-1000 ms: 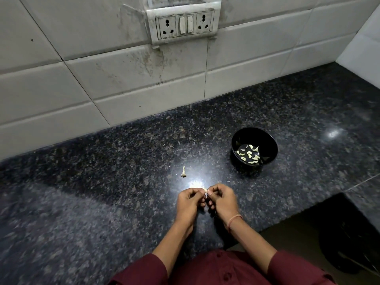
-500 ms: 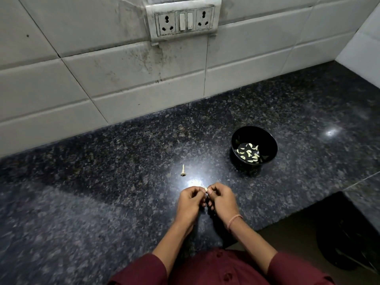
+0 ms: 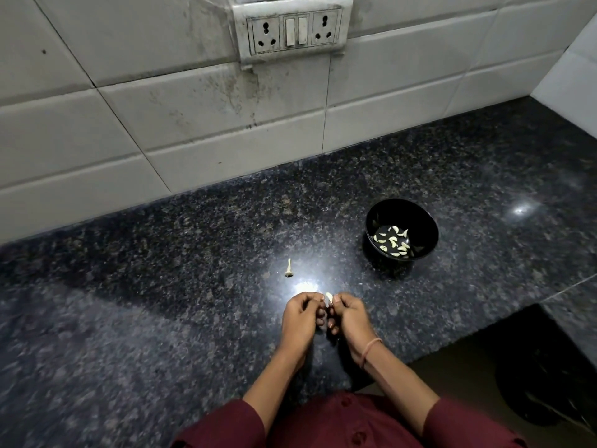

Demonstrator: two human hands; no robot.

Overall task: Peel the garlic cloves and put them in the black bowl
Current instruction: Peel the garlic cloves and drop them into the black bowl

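Garlic clove (image 3: 329, 298) now more exposed; peeled cloves (image 3: 392, 242) in black bowl (image 3: 420, 218)

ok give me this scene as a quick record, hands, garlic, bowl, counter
counter: dark speckled stone
left hand: pinches garlic clove
right hand: pinches the same clove, fingers curled
black bowl: on counter, ahead-right of hands, holds peeled cloves
pale stalk piece: alone on counter, ahead-left of hands
wall: white tiles, socket plate

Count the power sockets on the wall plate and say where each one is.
2. The left socket sits at the left end of the switch plate, the right socket at its right end, with two switches between them. None looks hidden.
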